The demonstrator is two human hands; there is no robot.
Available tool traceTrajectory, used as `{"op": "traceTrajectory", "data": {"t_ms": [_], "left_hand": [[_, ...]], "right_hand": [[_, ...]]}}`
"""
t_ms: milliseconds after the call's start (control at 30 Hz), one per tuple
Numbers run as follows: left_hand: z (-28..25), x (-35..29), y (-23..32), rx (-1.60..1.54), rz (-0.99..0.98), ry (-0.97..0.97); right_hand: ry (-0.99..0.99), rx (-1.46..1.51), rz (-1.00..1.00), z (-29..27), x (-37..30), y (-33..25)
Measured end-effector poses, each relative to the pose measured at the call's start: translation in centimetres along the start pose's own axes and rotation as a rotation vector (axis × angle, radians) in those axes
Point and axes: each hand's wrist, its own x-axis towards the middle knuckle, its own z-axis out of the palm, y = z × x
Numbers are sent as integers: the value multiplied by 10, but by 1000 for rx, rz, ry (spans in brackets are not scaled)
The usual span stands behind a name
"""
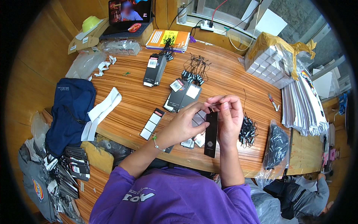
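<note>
A long black hang tag with a small pale emblem hangs upright between my hands. My left hand is closed on it, the thumb across its upper part. At the tag's top, the fingers of my right hand pinch together; a thin dark string seems to run there, though the fingertips hide most of it. Under my left hand lie more tags with white panels, partly covered. A loose heap of black tag strings sits right of my right hand. Farther off are strung stacks of tags.
Another tag stack lies farther back. Red-handled snips and a plastic bag of black strings are on the right, near white boxes. Far left stands a tablet. A person sits at lower right.
</note>
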Motion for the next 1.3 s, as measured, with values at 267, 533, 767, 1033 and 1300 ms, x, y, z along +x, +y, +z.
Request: {"op": "traceTrajectory", "data": {"t_ms": [267, 533, 767, 1033, 1300], "left_hand": [[10, -1, -18, -74, 100, -41], [-3, 2, -23, -354, -194, -3], [-2, 1, -16, -464, -29, 115], [-1, -1, -14, -239, 15, 100], [-7, 2, 3, 31, 170, 58]], "right_hand": [[3, -52, -38, 3, -1, -1], [123, 79, -63, -21, 9, -13], [102, 152, -104, -22, 8, -22], [119, 130, -102, -13, 4, -30], [81, 82, -91, -18, 0, -34]]}}
